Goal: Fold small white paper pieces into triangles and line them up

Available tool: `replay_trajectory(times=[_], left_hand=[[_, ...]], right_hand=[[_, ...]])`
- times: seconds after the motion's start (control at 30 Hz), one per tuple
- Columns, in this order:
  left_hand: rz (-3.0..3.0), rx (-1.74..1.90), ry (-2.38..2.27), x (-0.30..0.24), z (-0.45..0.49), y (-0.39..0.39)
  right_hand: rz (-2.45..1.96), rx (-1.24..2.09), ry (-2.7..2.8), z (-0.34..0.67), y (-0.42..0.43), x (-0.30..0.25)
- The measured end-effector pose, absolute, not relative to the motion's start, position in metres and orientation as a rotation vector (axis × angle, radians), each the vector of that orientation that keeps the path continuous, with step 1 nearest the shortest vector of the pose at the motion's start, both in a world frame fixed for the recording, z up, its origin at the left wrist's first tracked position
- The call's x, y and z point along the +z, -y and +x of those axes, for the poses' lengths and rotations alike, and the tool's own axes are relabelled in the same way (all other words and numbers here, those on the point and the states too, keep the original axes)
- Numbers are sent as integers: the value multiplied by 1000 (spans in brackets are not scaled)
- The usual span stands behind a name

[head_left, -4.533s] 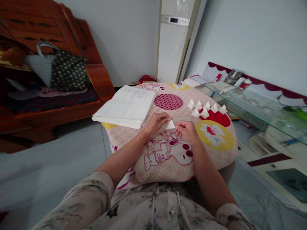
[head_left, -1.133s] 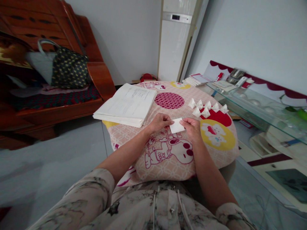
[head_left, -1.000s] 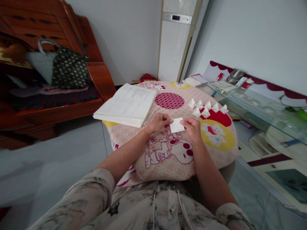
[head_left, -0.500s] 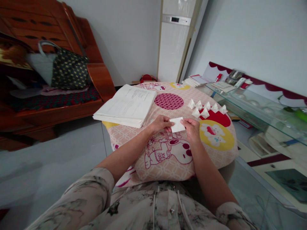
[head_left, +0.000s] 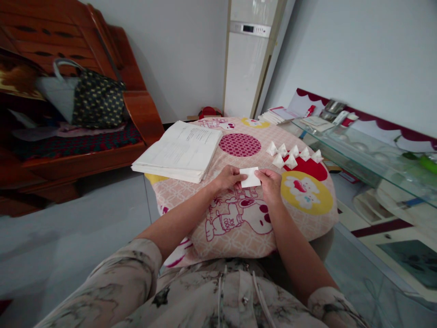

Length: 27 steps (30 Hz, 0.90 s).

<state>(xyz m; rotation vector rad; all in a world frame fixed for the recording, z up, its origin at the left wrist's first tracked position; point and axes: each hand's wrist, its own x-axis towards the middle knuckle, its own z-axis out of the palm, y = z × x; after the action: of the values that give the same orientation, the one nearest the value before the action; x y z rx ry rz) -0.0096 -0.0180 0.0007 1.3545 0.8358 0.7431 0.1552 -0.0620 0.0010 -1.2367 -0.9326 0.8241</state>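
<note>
Between my hands, just over the cloth-covered round table [head_left: 191, 205], is a small folded piece of white paper [head_left: 250, 177]. My left hand [head_left: 228, 178] pinches its left edge, thumb on top. At the upper right corner, my right hand [head_left: 270, 183] grips the same paper between thumb and fingers. To the right of my hands several small folded white paper pyramids [head_left: 291, 161] stand in two rows. A thick stack of printed paper sheets [head_left: 180, 148] lies on the table to the left.
A glass-topped cabinet [head_left: 372, 159] with jars and other small items runs along the right side. More papers [head_left: 278, 115] lie at its far end. Beyond the table stands a tall white air conditioner [head_left: 246, 68]. A wooden sofa [head_left: 136, 109] with a patterned bag [head_left: 97, 98] is at left.
Both hands still hold the folded paper; it has turned slightly and sits a little further left in view. The pyramids and the paper stack stay where they were.
</note>
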Motion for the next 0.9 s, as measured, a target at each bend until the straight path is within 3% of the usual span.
replay_trajectory(times=[0.4, 0.9], left_hand=[[1369, 770, -770, -2, -10, 16], [1356, 583, -819, 12, -11, 27]], right_hand=[[-1226, 1007, 1017, 154, 65, 1], [-1277, 840, 873, 155, 59, -4]])
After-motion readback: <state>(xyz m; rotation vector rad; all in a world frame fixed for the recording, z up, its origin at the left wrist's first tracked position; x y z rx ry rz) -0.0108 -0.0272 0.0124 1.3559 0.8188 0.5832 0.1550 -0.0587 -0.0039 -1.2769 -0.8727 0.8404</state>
